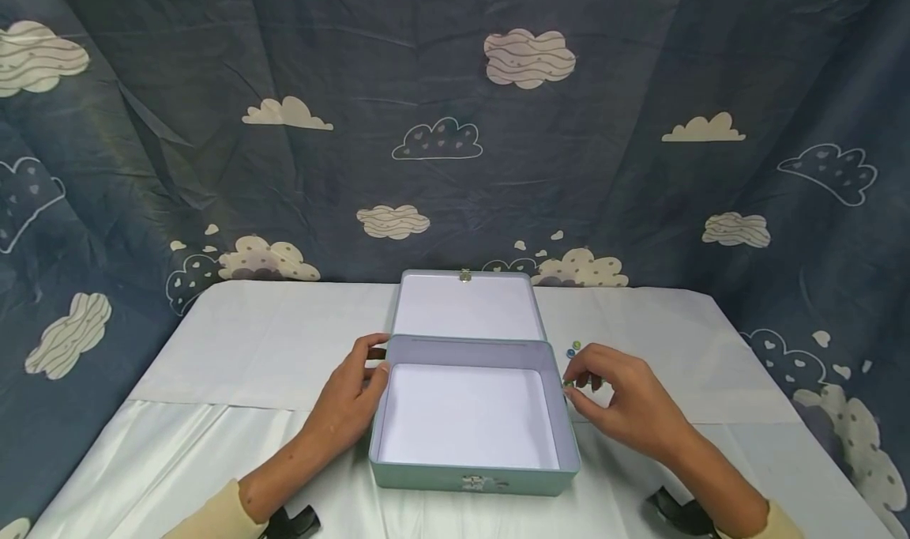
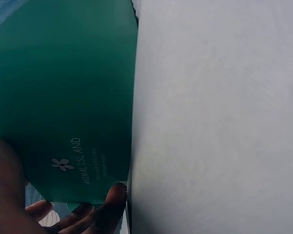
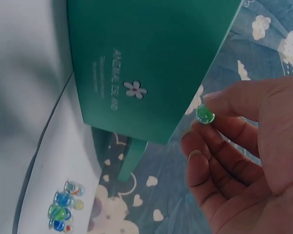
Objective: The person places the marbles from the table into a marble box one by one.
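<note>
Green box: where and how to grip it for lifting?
Probably the left wall and right wall, one hand per side: they stand upright, facing each other, while the open lid extends off the far edge. The left hand touches its wall; the right hand pinches a green marble, so should free itself first.

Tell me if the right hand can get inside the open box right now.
Most likely yes: the right hand, pinching a green marble, is just outside the right side of the box. The lid is folded back and nothing visible covers the box, so the way in looks free.
</note>
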{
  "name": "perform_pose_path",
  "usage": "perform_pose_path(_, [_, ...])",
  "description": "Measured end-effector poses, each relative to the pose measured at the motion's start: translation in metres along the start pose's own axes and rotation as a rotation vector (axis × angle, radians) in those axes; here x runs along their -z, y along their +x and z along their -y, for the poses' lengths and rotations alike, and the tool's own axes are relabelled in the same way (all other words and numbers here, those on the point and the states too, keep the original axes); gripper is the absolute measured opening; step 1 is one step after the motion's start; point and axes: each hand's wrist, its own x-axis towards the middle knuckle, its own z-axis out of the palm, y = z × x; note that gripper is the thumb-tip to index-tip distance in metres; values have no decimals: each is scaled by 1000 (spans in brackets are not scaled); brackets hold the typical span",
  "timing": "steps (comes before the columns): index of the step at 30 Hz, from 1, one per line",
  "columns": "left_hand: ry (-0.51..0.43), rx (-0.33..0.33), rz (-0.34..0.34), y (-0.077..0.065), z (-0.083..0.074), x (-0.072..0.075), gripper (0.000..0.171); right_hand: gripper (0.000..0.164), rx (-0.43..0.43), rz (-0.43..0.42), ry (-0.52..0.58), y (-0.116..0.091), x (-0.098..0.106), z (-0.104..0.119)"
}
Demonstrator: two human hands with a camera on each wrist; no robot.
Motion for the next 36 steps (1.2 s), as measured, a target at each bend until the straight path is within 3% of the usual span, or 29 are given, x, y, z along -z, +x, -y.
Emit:
perform_pose_path(13, [10,-5,9,0,-1,1,44,44,17,27,49,0,-7,5])
perform_pose_path(22, [9,-1,8,-1,1,-1,44,44,-23,46,40,-1,-9,6])
perform_pose_path(36, [19,-1,6,-1,0,0,44,46,17,16,19,-1,-4,-3])
